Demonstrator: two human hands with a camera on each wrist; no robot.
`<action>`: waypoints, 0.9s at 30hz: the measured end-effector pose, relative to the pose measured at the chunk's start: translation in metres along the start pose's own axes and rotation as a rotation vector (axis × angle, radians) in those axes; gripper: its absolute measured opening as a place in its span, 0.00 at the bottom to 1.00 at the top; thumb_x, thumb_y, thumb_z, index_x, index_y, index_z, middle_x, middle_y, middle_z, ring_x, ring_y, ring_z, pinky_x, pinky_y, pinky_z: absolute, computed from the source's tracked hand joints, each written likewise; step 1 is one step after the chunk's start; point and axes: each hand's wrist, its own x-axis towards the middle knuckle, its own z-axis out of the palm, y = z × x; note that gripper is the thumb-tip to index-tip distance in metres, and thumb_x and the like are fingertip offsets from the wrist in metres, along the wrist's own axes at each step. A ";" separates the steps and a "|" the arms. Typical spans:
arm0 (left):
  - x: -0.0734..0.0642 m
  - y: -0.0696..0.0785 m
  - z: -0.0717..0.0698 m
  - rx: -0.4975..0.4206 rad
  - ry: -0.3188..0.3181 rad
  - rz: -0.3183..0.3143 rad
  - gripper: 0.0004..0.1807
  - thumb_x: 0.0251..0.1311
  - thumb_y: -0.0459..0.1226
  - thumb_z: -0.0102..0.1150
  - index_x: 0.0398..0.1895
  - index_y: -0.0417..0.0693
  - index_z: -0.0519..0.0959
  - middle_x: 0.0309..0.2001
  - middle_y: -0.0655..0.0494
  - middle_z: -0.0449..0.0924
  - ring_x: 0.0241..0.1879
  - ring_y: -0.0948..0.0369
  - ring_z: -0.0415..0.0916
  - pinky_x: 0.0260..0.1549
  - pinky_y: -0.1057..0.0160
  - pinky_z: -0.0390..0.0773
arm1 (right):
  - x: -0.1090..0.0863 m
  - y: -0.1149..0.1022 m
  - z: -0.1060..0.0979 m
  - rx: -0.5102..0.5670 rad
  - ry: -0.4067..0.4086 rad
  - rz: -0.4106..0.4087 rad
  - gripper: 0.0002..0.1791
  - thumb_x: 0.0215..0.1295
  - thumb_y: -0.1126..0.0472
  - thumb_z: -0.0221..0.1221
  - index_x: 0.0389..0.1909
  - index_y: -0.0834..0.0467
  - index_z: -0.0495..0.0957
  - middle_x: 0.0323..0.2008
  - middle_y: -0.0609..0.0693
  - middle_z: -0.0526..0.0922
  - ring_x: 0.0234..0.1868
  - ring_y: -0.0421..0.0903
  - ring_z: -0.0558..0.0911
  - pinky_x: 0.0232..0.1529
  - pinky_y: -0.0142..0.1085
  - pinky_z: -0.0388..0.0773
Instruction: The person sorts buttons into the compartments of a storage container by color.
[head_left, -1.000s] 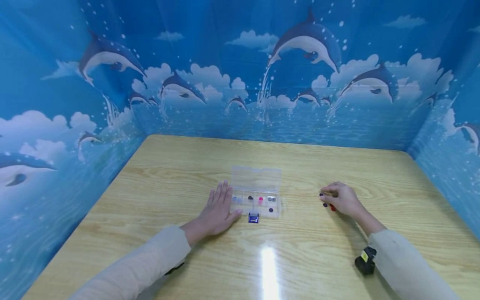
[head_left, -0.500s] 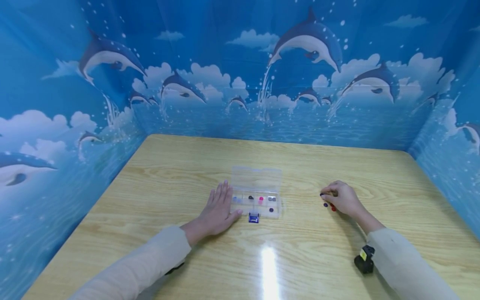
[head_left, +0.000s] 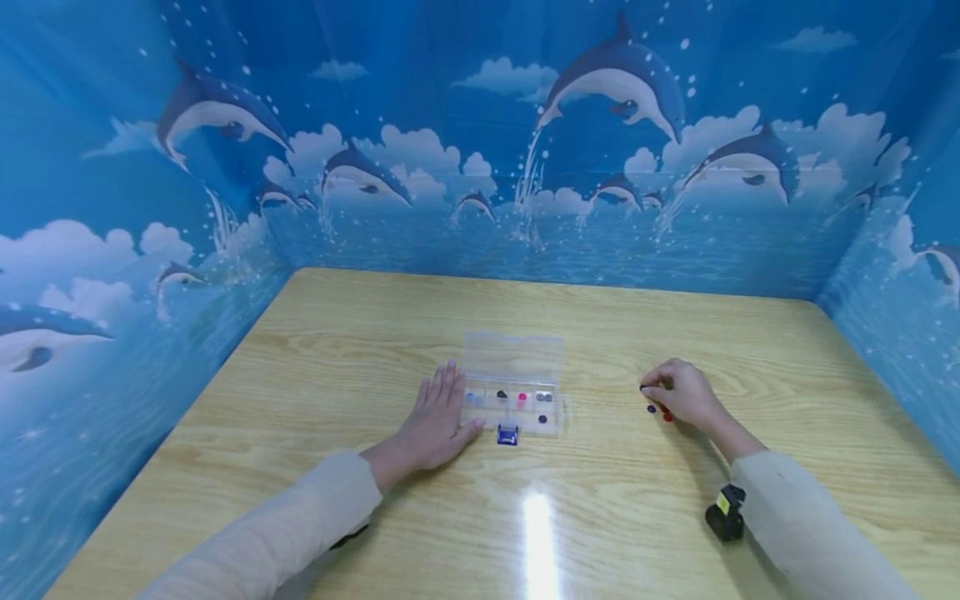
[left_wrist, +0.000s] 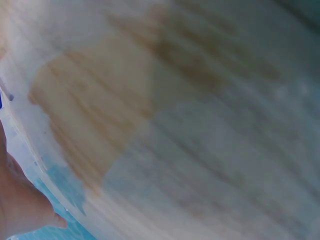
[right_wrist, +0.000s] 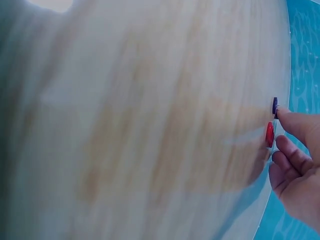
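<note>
My left hand lies flat on the table with straight fingers, its fingertips and thumb along the left side of a clear plastic compartment box. The box's lid stands open at the back, and a blue latch hangs at its front. Black, pink, grey and pale blue button-like discs sit in separate compartments. Off to the right, my right hand pinches a small dark button between thumb and forefinger, low over the table. Just below it lie another dark button and red buttons, partly hidden by the hand.
The wood-grain table meets a blue dolphin-print curtain at its back and sides. A black wrist camera hangs under the right sleeve. Glare marks the table's front middle.
My right hand and forearm have shifted very slightly away from me, with the dark button at the fingertips. The left hand and the box have stayed where they were.
</note>
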 end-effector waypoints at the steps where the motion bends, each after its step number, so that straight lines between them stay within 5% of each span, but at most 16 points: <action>1: 0.000 0.000 0.000 -0.001 0.001 0.001 0.43 0.68 0.56 0.34 0.71 0.33 0.38 0.73 0.37 0.28 0.73 0.44 0.29 0.71 0.46 0.35 | 0.000 0.000 0.000 -0.003 0.000 -0.003 0.05 0.59 0.67 0.59 0.34 0.63 0.82 0.36 0.59 0.78 0.36 0.51 0.75 0.35 0.43 0.74; 7: 0.000 0.000 -0.001 -0.008 0.002 0.002 0.43 0.68 0.56 0.34 0.71 0.33 0.38 0.73 0.37 0.29 0.73 0.44 0.29 0.71 0.46 0.35 | 0.001 0.000 0.001 -0.009 0.002 -0.026 0.03 0.59 0.68 0.59 0.31 0.63 0.81 0.34 0.58 0.77 0.32 0.47 0.72 0.31 0.36 0.69; 27: 0.001 0.001 -0.002 -0.008 -0.009 -0.007 0.43 0.68 0.57 0.34 0.71 0.34 0.38 0.72 0.38 0.27 0.73 0.44 0.28 0.71 0.47 0.34 | 0.001 -0.002 0.005 0.016 0.021 0.015 0.02 0.59 0.70 0.57 0.31 0.67 0.76 0.32 0.61 0.76 0.34 0.51 0.74 0.34 0.40 0.73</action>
